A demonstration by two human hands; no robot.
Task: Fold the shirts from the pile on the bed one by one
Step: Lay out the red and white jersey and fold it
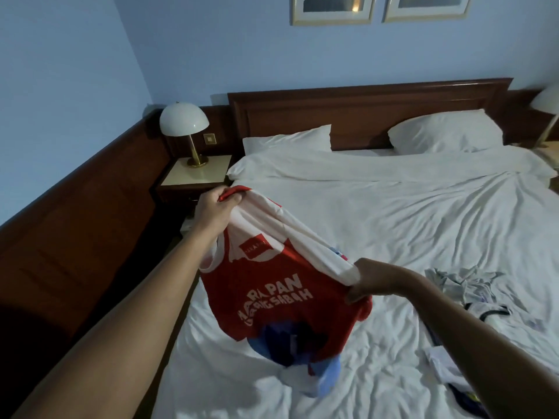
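A red and white shirt [272, 294] with white lettering hangs above the near left part of a bed [393, 225], stretched between two hands. The left hand [216, 207], reaching far forward, pinches a red edge at the shirt's upper corner, fingers curled round the cloth. The right hand [373, 281], nearer and lower, grasps a bunched white fold at the other side. The cloth sags in a slack curve between the two grips and droops in loose folds below. Its lower end meets the bed, where some blue fabric [302, 358] is bunched. Whether that belongs to this shirt or to another garment cannot be told.

The shirt looks light, thin and limp. It will not hold a shape by itself and will crumple wherever it is unsupported. It seems neither slippery nor fragile. The best hold is probably at the two shoulder seams or the two hem corners, so that it hangs flat and can be laid out smooth. The present grips look uneven, with cloth gathered in the right hand.

To the right, the pile [472, 290] of pale crumpled shirts lies on the bed, well apart from the held one. Beyond are pillows [444, 133], a dark wooden headboard [363, 107], and at left a lamp [184, 122] on a nightstand [196, 173].
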